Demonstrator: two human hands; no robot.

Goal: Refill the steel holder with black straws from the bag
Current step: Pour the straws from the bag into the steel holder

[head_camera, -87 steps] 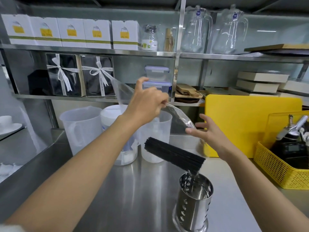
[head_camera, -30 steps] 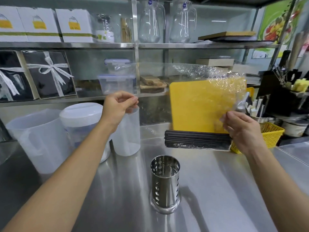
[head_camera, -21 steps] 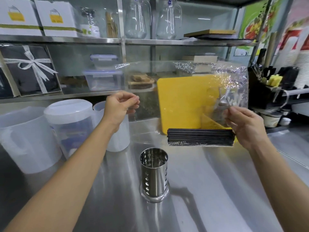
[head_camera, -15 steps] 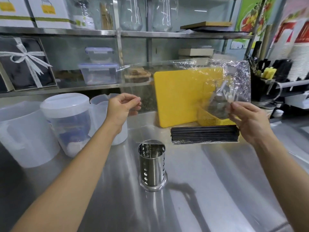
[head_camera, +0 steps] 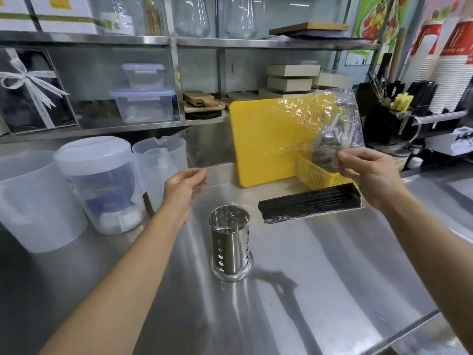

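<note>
Above the holder (head_camera: 229, 242), the bag (head_camera: 302, 149) has dropped lower

One head-worn wide-angle camera looked forward and down from close above the steel counter (head_camera: 332, 265), facing the shelving (head_camera: 176, 42) behind it.

two bare forearms, no sleeves visible; left hand (head_camera: 184, 187), right hand (head_camera: 371, 175) ungloved, no rings, no watch.

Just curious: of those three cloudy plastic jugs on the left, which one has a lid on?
The middle jug, with a white lid; the jugs on either side of it are open-topped.
</note>
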